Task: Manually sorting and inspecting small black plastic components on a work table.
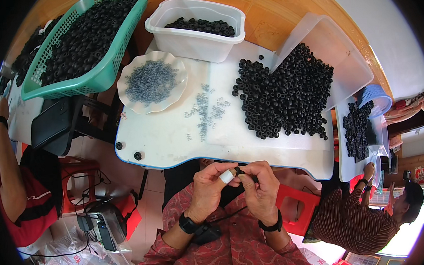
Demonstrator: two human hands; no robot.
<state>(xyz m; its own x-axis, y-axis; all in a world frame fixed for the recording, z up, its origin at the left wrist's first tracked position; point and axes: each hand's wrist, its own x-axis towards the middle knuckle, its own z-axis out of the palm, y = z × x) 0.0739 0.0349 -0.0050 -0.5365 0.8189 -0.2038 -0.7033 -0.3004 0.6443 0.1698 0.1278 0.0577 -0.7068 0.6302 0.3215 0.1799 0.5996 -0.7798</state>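
Just off the front edge of the table, my left hand (pixel 207 188) and my right hand (pixel 261 183) meet at the fingertips. Between them is a small black ring-shaped piece (pixel 239 171), pinched by both hands and partly covered by the fingers. White tape (pixel 226 176) wraps a digit of my left hand. Small springs (pixel 203 111) lie scattered on the white table (pixel 169 134). More of them fill a scalloped plate (pixel 181 93). To the right spreads a big heap of black ring-shaped pieces (pixel 282 97), partly inside a tipped clear bin (pixel 344 53).
A white tub (pixel 188 45) and a green basket (pixel 82 85), both holding black pieces, stand at the back and left. Two loose black pieces (pixel 137 156) sit by the left table edge. People work at left (pixel 13 191) and right (pixel 355 221). A red stool (pixel 297 207) is behind my right arm.
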